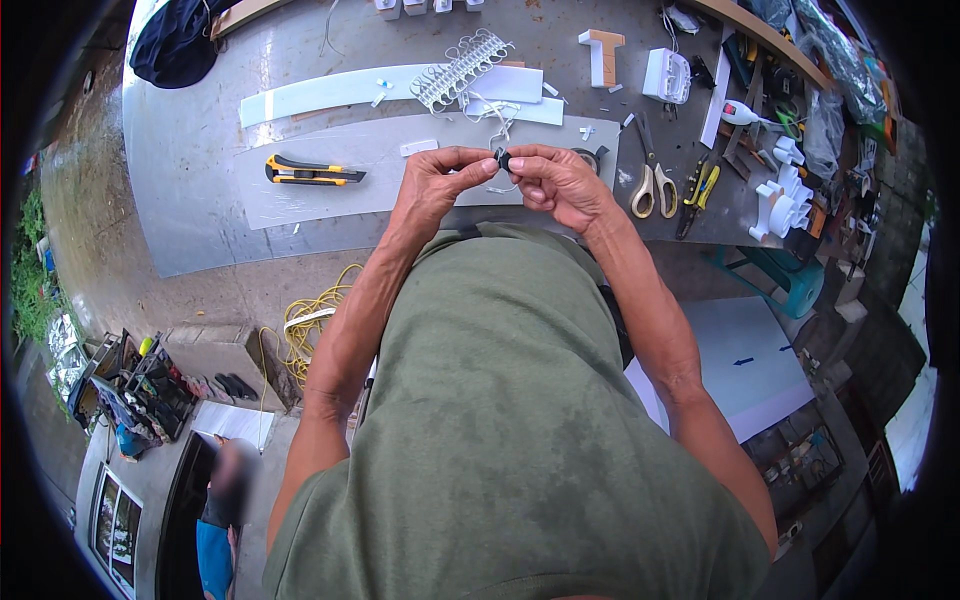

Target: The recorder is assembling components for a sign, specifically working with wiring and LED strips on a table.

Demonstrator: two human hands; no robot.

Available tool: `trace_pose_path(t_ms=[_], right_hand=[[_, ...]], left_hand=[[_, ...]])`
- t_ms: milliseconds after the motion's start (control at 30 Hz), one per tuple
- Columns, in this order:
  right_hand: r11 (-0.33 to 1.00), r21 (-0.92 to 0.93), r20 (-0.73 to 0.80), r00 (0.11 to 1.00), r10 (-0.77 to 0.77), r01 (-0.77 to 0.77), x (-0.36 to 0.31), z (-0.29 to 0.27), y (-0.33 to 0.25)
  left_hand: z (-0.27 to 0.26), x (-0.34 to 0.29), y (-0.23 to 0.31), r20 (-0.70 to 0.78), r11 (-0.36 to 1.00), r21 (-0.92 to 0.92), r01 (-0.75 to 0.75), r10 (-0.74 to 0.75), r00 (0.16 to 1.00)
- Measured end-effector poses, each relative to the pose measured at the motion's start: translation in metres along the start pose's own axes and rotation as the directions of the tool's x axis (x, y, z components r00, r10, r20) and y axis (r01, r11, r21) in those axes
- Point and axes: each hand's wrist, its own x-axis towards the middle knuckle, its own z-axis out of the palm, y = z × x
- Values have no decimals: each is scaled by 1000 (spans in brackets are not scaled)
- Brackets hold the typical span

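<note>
A person's left hand (435,185) and right hand (562,185), each pinched closed, grip a small black piece (502,160) near the table's (190,170) front edge.

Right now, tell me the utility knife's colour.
The utility knife is yellow and black, head view.

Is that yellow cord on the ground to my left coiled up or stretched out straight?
Loosely coiled: the yellow cord lies in overlapping loops.
</note>
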Motion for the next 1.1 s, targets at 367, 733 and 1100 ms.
trace_pose_path(t_ms=[367, 733, 1100], right_hand=[[982, -187, -67, 997, -37, 24, 0, 8, 5], [843, -497, 83, 979, -188, 204, -14, -9, 2], [355, -783, 503, 855, -124, 511, 12, 41, -31]], left_hand=[[-6, 1, 2, -55, 993, 116, -1, 8, 998], [-29, -9, 21, 77, 975, 217, 44, -62, 995], [-47, -15, 36, 256, 861, 459, -217, 105, 961]])
